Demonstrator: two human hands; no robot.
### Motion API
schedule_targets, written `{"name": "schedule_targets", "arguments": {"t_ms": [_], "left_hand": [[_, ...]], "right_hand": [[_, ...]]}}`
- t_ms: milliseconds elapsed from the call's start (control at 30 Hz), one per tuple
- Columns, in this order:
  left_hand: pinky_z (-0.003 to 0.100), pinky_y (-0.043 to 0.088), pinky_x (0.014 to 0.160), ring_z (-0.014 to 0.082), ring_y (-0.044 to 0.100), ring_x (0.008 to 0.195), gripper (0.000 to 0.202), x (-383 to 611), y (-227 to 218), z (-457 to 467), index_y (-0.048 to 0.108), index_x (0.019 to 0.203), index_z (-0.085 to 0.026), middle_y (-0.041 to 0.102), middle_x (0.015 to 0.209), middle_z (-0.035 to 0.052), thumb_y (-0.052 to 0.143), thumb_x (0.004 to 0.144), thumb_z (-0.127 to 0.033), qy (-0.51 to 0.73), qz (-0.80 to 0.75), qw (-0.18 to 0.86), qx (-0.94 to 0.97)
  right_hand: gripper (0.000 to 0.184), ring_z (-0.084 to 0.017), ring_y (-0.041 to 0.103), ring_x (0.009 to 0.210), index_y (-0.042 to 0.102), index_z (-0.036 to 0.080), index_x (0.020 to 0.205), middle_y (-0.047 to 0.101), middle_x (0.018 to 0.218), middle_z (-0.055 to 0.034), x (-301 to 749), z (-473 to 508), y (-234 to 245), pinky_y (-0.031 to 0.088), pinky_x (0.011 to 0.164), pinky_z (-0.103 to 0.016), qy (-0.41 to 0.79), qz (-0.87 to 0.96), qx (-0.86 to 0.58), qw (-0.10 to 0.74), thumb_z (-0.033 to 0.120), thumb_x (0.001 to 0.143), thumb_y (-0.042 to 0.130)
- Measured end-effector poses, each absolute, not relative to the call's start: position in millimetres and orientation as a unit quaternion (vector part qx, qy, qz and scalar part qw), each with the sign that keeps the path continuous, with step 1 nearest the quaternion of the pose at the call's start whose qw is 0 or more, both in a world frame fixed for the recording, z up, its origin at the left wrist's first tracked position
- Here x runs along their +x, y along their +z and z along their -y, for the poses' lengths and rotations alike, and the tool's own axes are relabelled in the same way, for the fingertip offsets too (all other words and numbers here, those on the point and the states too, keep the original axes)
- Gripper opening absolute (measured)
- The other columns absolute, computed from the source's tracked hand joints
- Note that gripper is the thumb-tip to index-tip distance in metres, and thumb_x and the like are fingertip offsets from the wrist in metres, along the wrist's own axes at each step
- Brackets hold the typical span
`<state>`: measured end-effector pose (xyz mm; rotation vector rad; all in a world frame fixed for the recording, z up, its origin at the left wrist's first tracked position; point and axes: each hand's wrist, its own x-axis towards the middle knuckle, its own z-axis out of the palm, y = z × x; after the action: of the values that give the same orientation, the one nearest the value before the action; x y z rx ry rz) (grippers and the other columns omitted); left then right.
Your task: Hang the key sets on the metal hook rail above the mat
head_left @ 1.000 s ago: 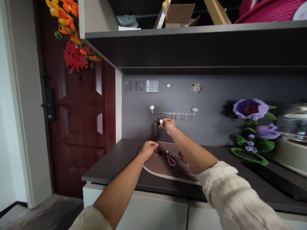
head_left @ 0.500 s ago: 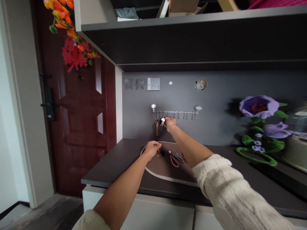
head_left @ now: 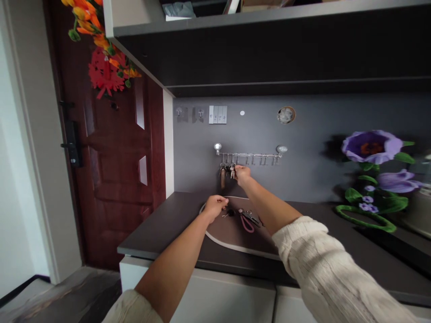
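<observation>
Against the grey wall, my right hand is closed on a bunch of silver keys, just under the left part of a metal hook rack. Left of it, a brown strap-like key fob hangs from the rack. My left hand is closed over the left side of a brown mat with a pale rim; what its fingers hold, if anything, I cannot make out. By its fingertips lies a small dark key set. Farther right on the mat rest a pink loop strap and more keys.
Overhead juts a dark shelf. Purple artificial flowers with green stems stand on the counter at the right. A dark red door is at the left, with orange flowers hanging before it.
My right hand and the keys have shifted slightly nearer the rack's hooks, and the keys now hang more upright. My left hand stays over the mat. The whole view has moved a little.
</observation>
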<state>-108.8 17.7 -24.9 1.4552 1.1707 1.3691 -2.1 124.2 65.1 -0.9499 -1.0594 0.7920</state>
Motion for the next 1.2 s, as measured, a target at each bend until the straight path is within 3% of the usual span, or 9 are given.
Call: {"name": "schedule_targets", "arguments": {"t_ms": [400,633,933,1200], "left_hand": [[0.021,0.035,0.053,0.0067,0.045,0.049,0.017,-115,-28,-15,0.060,0.066,-0.012,0.055,0.053,-0.0015,0.066,0.059,-0.027,0.540,-0.431,0.426,0.583],[0.022,0.037,0.060,0.0062,0.046,0.052,0.020,-119,-27,-10,0.062,0.070,-0.011,0.055,0.055,-0.0022,0.069,0.056,-0.023,0.522,-0.426,0.425,0.604],[0.024,0.040,0.064,0.0064,0.049,0.056,0.024,-121,-25,-3,0.059,0.080,-0.009,0.055,0.062,-0.0006,0.066,0.057,-0.011,0.470,-0.422,0.444,0.635],[0.024,0.039,0.070,0.0085,0.049,0.067,0.040,-121,-27,-5,0.060,0.098,-0.012,0.061,0.084,0.0037,0.066,0.058,-0.015,0.397,-0.433,0.345,0.732]], "right_hand": [[0.010,-0.004,0.038,0.040,0.049,0.015,0.058,0.043,0.046,0.0070,5,-93,62,0.034,0.043,-0.015,0.383,0.457,-0.438,0.673,0.008,0.064,0.049],[0.009,-0.005,0.044,0.047,0.053,0.015,0.070,0.049,0.055,0.0047,13,-56,49,0.038,0.050,-0.018,0.403,0.477,-0.451,0.638,0.009,0.065,0.050],[0.017,-0.009,0.053,0.067,0.058,0.013,0.084,0.061,0.079,-0.0040,28,-19,5,0.042,0.069,-0.024,0.247,0.655,-0.483,0.526,0.015,0.069,0.051],[0.018,-0.012,0.057,0.074,0.059,0.013,0.088,0.064,0.085,-0.0070,42,-3,-14,0.042,0.070,-0.024,0.122,0.740,-0.528,0.399,0.013,0.072,0.049]]}}
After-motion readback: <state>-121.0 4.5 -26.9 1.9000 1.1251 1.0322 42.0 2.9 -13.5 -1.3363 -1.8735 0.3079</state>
